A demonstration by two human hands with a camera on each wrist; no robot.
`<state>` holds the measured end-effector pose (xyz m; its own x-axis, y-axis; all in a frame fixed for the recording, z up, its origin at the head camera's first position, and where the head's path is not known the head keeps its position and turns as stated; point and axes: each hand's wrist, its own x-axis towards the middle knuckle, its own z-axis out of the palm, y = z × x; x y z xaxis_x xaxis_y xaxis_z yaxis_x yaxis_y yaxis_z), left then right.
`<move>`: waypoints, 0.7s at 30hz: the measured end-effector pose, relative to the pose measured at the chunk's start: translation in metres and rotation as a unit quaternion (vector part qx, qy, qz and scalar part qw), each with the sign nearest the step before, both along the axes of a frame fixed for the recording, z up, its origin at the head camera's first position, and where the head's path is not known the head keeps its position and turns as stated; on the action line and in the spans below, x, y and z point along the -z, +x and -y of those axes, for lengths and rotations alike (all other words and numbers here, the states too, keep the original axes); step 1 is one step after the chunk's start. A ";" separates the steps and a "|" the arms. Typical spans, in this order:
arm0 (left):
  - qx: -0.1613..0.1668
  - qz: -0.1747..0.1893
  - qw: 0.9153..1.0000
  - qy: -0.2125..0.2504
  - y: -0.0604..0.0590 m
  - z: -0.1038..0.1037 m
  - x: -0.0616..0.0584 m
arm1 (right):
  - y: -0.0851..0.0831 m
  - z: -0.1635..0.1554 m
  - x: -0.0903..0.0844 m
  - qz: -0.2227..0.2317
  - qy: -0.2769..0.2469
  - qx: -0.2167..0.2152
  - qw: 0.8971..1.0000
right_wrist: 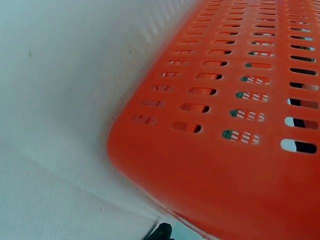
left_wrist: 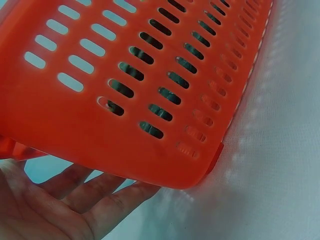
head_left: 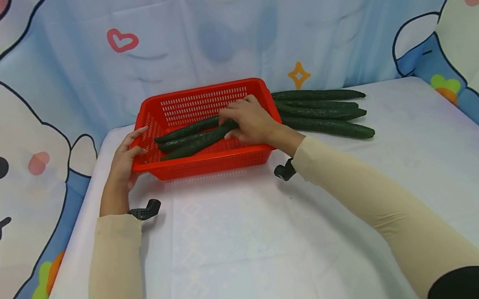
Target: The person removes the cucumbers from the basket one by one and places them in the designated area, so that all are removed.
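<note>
The right hand (head_left: 250, 122) lowers a gripped cucumber (head_left: 198, 142) into the basket (head_left: 204, 164), steadied by the flat left hand (head_left: 125, 159); letting go comes next.

A staged recording set: cartoon backdrop (head_left: 10, 154) behind a cloth-covered table (head_left: 255, 251).

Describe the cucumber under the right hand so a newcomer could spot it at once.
Find the red basket on the white table. Two cucumbers lie inside; the front cucumber is the one, its right end gripped by the right hand, unlike those outside.
</note>
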<state>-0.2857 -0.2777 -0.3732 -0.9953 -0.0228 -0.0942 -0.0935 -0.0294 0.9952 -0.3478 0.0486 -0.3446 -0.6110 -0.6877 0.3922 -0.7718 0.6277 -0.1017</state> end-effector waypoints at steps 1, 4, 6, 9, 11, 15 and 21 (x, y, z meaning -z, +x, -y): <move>0.000 0.001 1.000 0.002 -0.001 0.000 0.000 | 0.000 -0.001 0.000 -0.007 -0.005 0.002 1.000; 0.001 0.005 1.000 0.008 -0.002 -0.002 0.001 | 0.002 -0.005 0.000 -0.025 -0.019 0.010 0.999; 0.001 0.006 1.000 0.011 -0.002 -0.003 0.002 | 0.004 -0.009 0.000 -0.035 -0.030 0.016 0.999; 0.002 0.004 1.000 0.011 -0.002 -0.004 0.002 | 0.007 -0.015 -0.002 -0.048 -0.049 0.025 0.997; 0.003 0.003 1.000 0.011 -0.003 -0.005 0.002 | 0.012 -0.020 -0.003 -0.055 -0.066 0.031 0.996; 0.004 0.007 1.000 0.009 -0.001 -0.004 0.001 | 0.024 -0.035 -0.007 -0.072 -0.101 0.049 0.991; 0.002 0.013 1.000 0.004 0.001 0.000 -0.003 | 0.048 -0.064 -0.016 -0.084 -0.147 0.085 0.982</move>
<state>-0.2844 -0.2777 -0.3704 -0.9927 -0.0174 -0.1193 -0.1186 -0.0377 0.9922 -0.2993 0.1130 -0.3286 -0.6168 -0.4239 0.6632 -0.6801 0.7112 -0.1780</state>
